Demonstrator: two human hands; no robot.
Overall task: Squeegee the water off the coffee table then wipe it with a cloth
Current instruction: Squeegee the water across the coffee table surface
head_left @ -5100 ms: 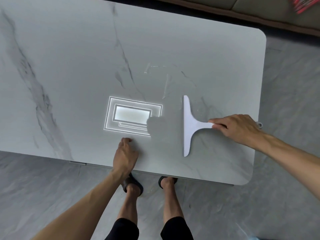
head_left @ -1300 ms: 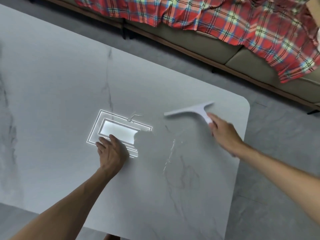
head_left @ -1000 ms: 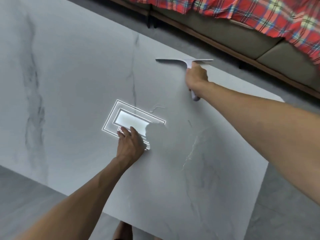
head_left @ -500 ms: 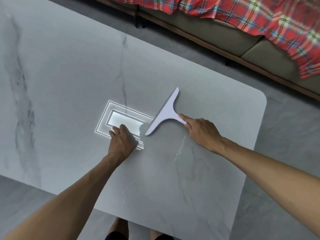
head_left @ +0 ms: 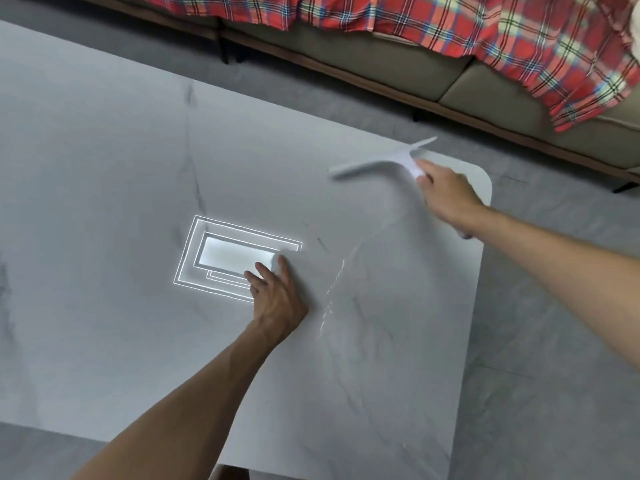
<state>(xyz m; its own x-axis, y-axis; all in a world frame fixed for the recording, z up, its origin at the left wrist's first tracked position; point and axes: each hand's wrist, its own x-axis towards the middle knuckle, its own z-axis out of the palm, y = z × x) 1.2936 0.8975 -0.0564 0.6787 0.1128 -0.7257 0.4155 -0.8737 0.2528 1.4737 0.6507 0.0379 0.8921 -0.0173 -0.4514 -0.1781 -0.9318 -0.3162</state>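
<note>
The right hand (head_left: 446,197) grips the squeegee (head_left: 375,165) at the far bench (head_left: 104,168) corner, likely to pull water (head_left: 332,289) near. The left hand (head_left: 277,299) lies flat, grip wide, for balance.

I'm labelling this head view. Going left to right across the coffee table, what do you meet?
In order: bright rectangular light reflection → left hand → white squeegee → right hand.
</note>
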